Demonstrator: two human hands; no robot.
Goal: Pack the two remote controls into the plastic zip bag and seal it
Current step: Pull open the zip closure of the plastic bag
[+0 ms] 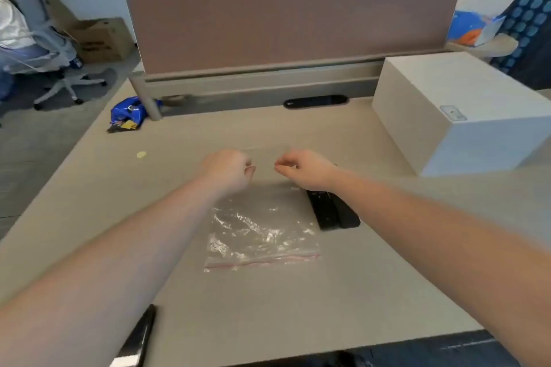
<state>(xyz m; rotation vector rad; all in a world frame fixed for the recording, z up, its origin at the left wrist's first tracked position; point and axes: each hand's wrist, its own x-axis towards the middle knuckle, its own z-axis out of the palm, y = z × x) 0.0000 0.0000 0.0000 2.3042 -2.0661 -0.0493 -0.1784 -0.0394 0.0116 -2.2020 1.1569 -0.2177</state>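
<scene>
A clear plastic zip bag (262,232) lies crumpled on the beige desk (149,217), its red zip line at the near end. My left hand (229,171) and my right hand (307,170) hover over the bag's far end, both with fingers pinched. A faint clear film shows between them, and it looks like the bag's far edge lifted. Two black remote controls (332,211) lie side by side just right of the bag, their far ends hidden under my right wrist.
A large white box (465,110) stands at the right back. A blue snack packet (128,113) lies at the back left by the pink divider panel (292,24). A black flat object (137,337) sits at the near left edge, and a small yellow disc (141,154) lies left of my hands.
</scene>
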